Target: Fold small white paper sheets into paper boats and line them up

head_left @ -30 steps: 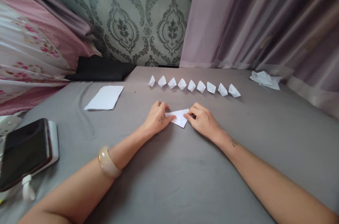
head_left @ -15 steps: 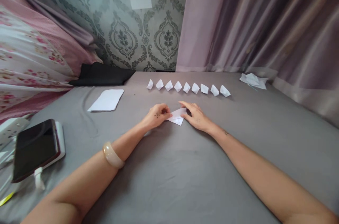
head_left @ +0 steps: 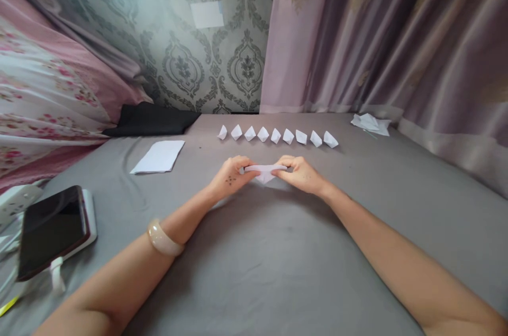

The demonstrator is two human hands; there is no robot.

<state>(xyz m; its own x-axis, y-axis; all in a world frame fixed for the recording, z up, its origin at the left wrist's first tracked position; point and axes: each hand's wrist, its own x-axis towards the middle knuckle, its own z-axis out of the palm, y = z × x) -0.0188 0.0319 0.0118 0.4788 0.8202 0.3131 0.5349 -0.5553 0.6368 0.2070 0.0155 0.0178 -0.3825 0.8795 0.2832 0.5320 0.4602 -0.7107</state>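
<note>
Between my two hands is a small folded white paper (head_left: 265,176), its long edge toward the top and a point facing me. My left hand (head_left: 232,176) pinches its left end between thumb and fingers. At the other end my right hand (head_left: 300,173) grips it the same way, thumb on the near face. Just beyond them stands a row of several small folded paper shapes (head_left: 263,135), pointed and pale. A pale bangle (head_left: 163,239) circles my left wrist.
A stack of white paper sheets (head_left: 159,156) lies to the left, with a black cloth (head_left: 151,119) behind it. Loose folded papers (head_left: 371,123) are at the far right. Nearer on the left rest a phone (head_left: 53,231), a power strip (head_left: 18,203) and cables.
The paper has turned so its long edge lies level. My right hand has closed on its right end, where its fingers were spread before. The view has tilted slightly upward.
</note>
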